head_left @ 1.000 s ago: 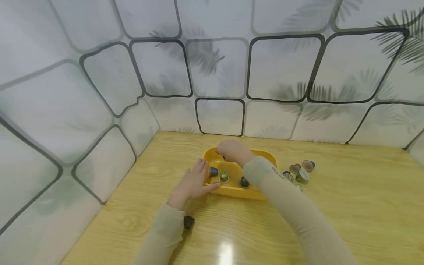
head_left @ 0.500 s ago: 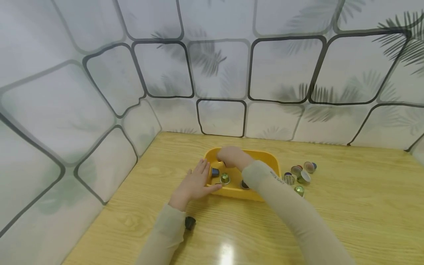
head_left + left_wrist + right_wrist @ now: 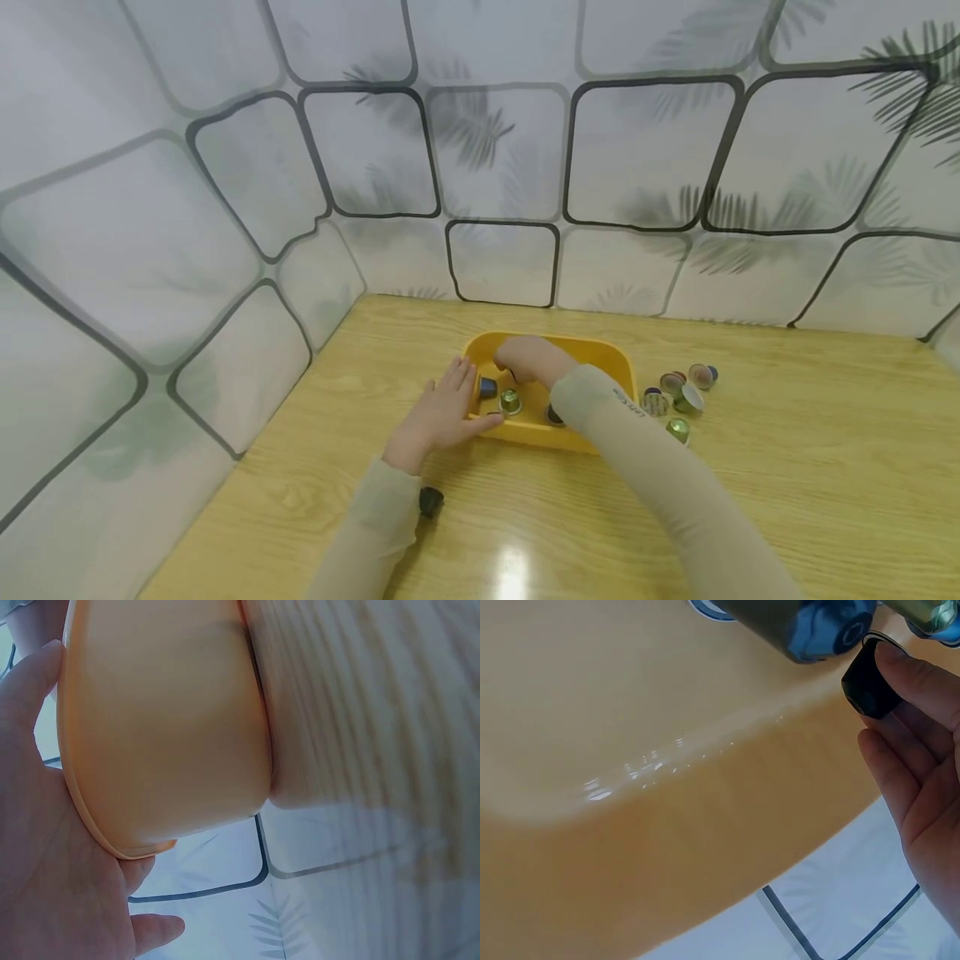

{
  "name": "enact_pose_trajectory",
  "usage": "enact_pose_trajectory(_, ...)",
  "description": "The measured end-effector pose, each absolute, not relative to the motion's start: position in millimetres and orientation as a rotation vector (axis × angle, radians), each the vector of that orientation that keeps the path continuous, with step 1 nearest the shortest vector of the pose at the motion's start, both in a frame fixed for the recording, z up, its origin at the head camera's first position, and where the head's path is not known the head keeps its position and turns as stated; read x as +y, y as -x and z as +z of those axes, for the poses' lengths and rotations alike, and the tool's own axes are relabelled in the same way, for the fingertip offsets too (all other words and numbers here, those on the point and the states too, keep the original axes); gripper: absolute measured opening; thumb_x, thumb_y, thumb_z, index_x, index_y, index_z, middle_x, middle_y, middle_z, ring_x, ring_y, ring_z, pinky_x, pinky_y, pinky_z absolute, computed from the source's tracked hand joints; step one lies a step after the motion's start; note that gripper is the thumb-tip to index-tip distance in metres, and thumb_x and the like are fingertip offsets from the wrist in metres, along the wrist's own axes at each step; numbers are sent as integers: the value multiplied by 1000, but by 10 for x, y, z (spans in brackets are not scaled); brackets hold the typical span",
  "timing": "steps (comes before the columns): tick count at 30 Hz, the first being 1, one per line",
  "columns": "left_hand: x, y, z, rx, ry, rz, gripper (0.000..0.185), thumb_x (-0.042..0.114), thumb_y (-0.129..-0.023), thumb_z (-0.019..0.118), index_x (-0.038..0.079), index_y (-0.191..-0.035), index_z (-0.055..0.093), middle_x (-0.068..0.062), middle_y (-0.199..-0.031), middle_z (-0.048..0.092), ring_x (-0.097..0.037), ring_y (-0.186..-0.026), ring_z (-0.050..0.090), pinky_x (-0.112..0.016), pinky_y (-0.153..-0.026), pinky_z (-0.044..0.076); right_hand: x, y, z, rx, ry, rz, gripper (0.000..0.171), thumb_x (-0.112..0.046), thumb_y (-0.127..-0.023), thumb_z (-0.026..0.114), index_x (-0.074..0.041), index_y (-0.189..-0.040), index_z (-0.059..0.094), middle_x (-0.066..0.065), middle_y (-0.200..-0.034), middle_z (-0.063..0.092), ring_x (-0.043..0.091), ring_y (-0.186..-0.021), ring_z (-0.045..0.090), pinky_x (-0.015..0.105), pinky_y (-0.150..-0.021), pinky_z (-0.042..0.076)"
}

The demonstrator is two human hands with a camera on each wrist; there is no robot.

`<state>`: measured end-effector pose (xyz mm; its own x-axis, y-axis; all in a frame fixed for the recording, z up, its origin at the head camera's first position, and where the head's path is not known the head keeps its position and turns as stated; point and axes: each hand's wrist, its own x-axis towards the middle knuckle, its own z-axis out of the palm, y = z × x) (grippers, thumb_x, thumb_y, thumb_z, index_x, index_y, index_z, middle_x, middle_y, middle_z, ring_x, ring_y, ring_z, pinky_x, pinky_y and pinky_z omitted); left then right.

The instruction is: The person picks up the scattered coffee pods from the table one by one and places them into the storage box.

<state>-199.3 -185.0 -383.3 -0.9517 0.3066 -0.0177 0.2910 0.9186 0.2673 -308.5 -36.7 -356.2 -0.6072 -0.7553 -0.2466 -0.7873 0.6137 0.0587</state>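
Observation:
In the head view a yellow plastic bin (image 3: 555, 435) stands on the table. My left hand (image 3: 437, 422) rests on its front left corner, fingers straight over the side and thumb along the front rim. Inside the bin, toward the back left, my right hand (image 3: 534, 360) pinches a black coffee capsule (image 3: 870, 681) between thumb and fingers, as the right wrist view shows. On the bin's floor lie a blue capsule (image 3: 487, 388), a green capsule (image 3: 510, 402) and a dark capsule (image 3: 555, 415) partly covered by my right sleeve.
Several loose capsules (image 3: 672, 383) lie on the table right of the bin, with a green one (image 3: 678, 429) nearest the front. Another black capsule (image 3: 430, 502) sits beside my left forearm. A patterned fabric wall (image 3: 501, 264) rises behind the table.
My right hand has shifted slightly right and toward me inside the bin. The green capsule on the table has come out from behind my right sleeve. My left hand stays on the bin.

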Motion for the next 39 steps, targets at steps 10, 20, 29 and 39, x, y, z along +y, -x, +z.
enact_pose_trajectory(10, -1850, 2000, -3814, 3017, -467, 404, 90, 64, -82, 39, -1, -140, 15, -13, -146, 7, -21, -133, -2, -54, -101, 13, -368, 3072, -3561, 2622, 1233, 213, 21, 3, -83, 56, -8, -99, 65, 4, -98, 62, 19, -91, 57, 31, -79, 45)
enact_pose_trajectory(20, -1847, 1996, -3806, 3015, -465, 400, 90, 62, -82, 41, -1, -140, 15, -13, -146, 7, -22, -133, -1, -53, -101, 13, -331, 3084, -3574, 2592, 1193, 153, 25, 1, -85, 55, -6, -107, 63, 7, -108, 60, 21, -99, 55, 33, -85, 43)
enact_pose_trajectory(29, -1837, 1982, -3790, 3010, -462, 396, 90, 63, -82, 40, -1, -140, 15, -13, -146, 6, -21, -133, -2, -53, -101, 12, -284, 3101, -3597, 2583, 1135, 36, 14, -1, -86, 56, -9, -93, 65, 2, -91, 62, 13, -72, 52, 27, -67, 45)
enact_pose_trajectory(39, -1842, 1983, -3790, 3012, -466, 397, 91, 64, -82, 39, -1, -140, 14, -13, -146, 6, -21, -133, -2, -53, -101, 13, -284, 3226, -3697, 2567, 1126, 31, 24, -1, -85, 57, -6, -108, 62, 7, -107, 60, 21, -97, 55, 34, -83, 44)
